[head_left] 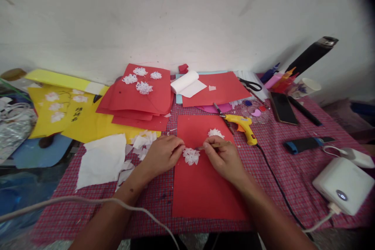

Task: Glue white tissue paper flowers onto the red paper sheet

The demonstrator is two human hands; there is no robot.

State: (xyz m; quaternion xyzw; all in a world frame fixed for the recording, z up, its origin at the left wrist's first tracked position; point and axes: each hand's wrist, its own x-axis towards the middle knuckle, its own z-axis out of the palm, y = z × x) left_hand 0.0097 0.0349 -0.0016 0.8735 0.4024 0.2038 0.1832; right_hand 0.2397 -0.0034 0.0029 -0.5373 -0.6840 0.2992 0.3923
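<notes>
A red paper sheet (205,195) lies in front of me with two ruffled white paper flowers on it. The nearer paper flower (191,156) is between my hands; the farther one (216,133) shows just beyond my right knuckles. My left hand (165,153) is closed in a pinch at the near flower's upper left edge, and whatever its fingertips hold is hidden. In my right hand (224,158) is a thin pointed stick (215,145), its tip at the flower's right edge.
A yellow glue gun (241,124) lies right of the sheet, its black cord running toward me. White paper scraps (142,144) and a white tissue (102,160) lie left. Behind are stacked red sheets (131,101) and a white roll (187,83). A power bank (342,183) sits right; a cable (88,200) crosses my left forearm.
</notes>
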